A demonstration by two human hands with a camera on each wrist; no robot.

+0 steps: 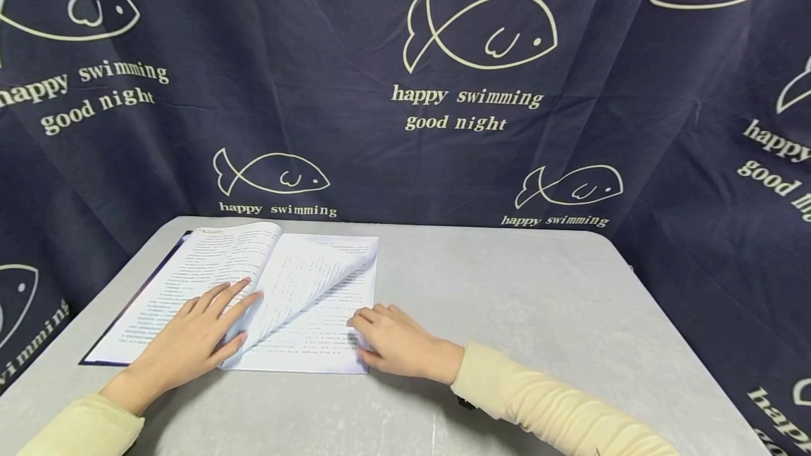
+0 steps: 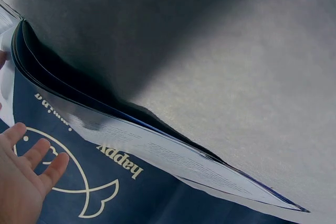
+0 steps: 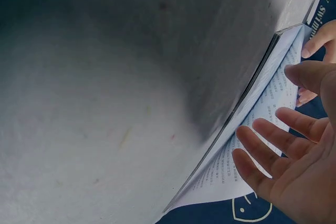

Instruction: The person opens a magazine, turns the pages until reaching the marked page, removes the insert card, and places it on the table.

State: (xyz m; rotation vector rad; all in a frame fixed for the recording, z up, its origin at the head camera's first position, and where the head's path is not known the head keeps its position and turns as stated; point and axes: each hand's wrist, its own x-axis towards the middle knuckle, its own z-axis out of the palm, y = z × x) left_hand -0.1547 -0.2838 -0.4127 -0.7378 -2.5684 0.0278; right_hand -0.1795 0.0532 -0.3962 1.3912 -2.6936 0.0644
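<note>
An open book [image 1: 317,343] with printed white pages and a dark cover edge lies on the left part of the table. One leaf [image 1: 298,266] on its right side is bent up, its fold running diagonally from the top right corner down to the spine. My left hand [image 1: 196,333] rests across the left page near the spine, fingers spread. At the book's right edge is my right hand [image 1: 395,340], fingers slightly bent and thumb apart. In the right wrist view, nothing shows between the fingers and thumb of that right hand [image 3: 294,150], which overlaps the pages.
The book lies on a grey table [image 1: 507,301] with rounded far corners. Behind and beside it hangs a dark blue curtain [image 1: 367,90] with white fish outlines and lettering. Both forearms wear pale yellow sleeves [image 1: 538,400].
</note>
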